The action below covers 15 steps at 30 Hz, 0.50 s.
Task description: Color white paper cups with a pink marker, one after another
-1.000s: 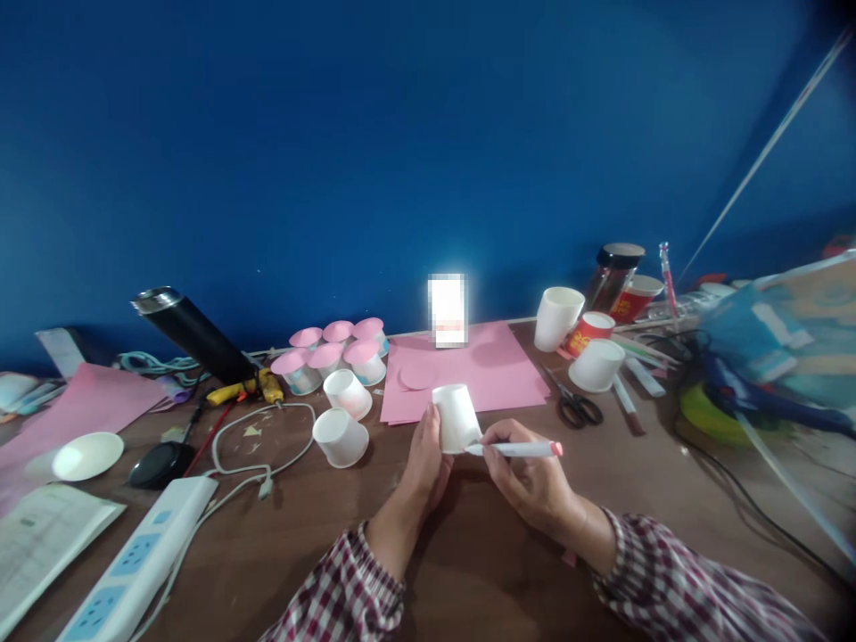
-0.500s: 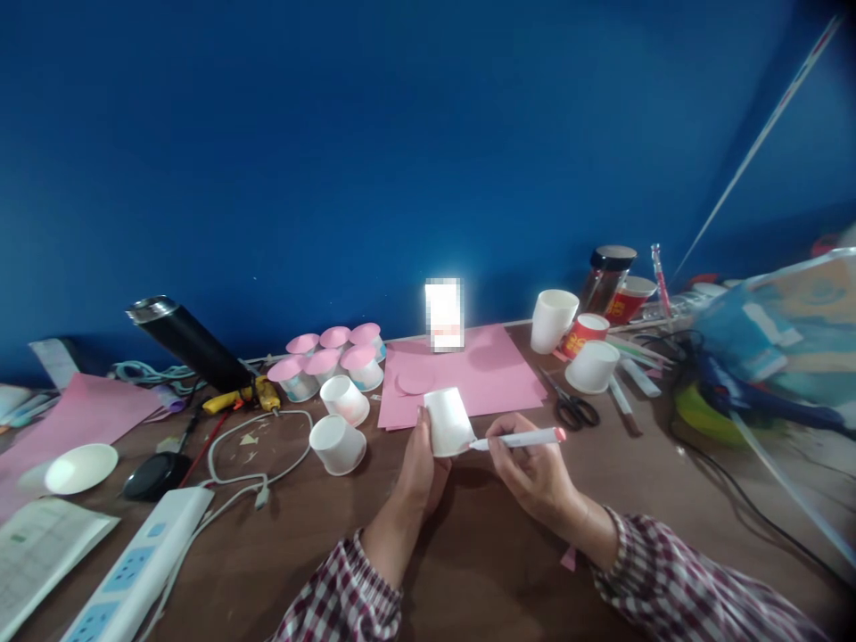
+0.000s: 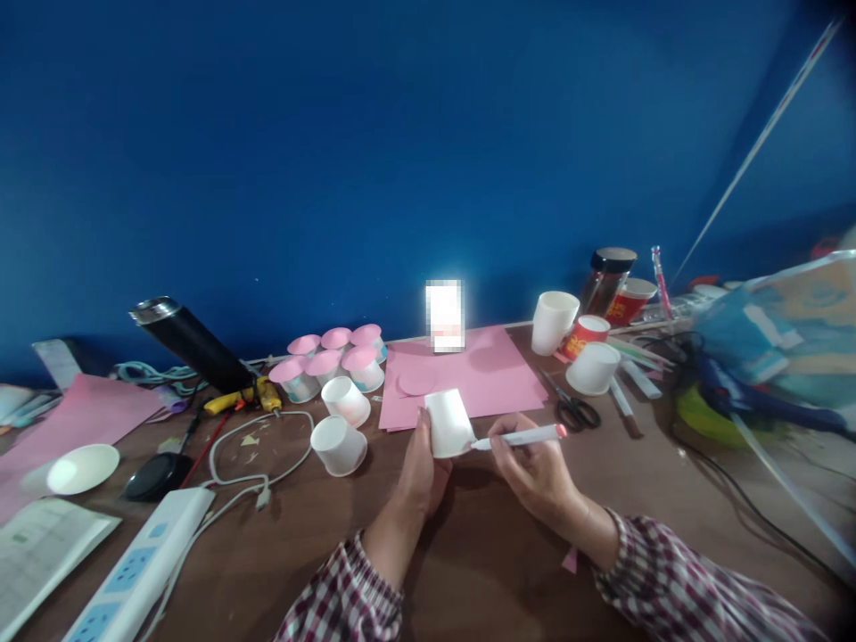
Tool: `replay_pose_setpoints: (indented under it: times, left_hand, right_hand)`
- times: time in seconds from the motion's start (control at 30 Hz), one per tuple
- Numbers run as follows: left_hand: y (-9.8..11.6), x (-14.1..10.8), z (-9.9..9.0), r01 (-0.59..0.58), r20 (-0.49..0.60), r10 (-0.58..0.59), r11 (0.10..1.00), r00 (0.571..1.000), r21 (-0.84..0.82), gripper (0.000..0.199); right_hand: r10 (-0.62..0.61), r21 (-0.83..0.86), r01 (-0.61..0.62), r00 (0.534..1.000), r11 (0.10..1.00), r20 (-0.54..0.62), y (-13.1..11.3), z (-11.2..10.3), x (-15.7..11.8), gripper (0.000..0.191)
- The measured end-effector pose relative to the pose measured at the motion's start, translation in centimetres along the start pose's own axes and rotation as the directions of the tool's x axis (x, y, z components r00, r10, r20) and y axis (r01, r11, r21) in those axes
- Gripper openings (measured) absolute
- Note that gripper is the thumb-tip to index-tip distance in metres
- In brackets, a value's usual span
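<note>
Head view: the left hand (image 3: 415,464) curls round a white cup (image 3: 449,423), tilted over the bench (image 3: 495,580); the right hand (image 3: 536,471), nearly closed, pinches a marker (image 3: 531,436), its tip at the cup's lower edge; pink sheets (image 3: 495,370) lie just beyond.

cup (image 3: 449,423) before paper sheets (image 3: 491,370), other cups (image 3: 345,401) l, scissors (image 3: 568,401) r.

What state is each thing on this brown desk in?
White paper cup: held tilted, upside down, in the left hand.
White marker with pinkish-red end: held in the right hand, tip at the cup's lower edge.
Six paper cups: covered by round pink discs.
Two white paper cups left of the hands: uncovered.
Black-handled scissors: lying flat, blade opening unclear.
White power strip: visible sockets unplugged.
</note>
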<state>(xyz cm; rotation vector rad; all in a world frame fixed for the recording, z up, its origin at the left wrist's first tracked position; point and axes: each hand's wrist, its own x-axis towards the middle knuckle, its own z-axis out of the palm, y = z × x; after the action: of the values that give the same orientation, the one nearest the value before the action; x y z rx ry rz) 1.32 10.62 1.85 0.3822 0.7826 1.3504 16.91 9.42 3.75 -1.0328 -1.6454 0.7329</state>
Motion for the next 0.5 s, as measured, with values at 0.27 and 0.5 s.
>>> replay_pose_setpoints:
  times: [0.27,0.5]
  left_hand:
    - [0.25,-0.13,0.07,0.044,0.023,-0.043,0.999,0.999,-0.015,0.050]
    - [0.39,-0.30,0.31,0.018,0.059,-0.014,0.998,0.998,-0.056,0.038]
  right_hand:
    - [0.022,0.150,-0.018,0.999,0.989,-0.030,0.30,0.10,-0.07,0.016]
    - [-0.069,0.047,0.076,0.988,0.996,-0.137,0.23,-0.05,-0.34,0.008]
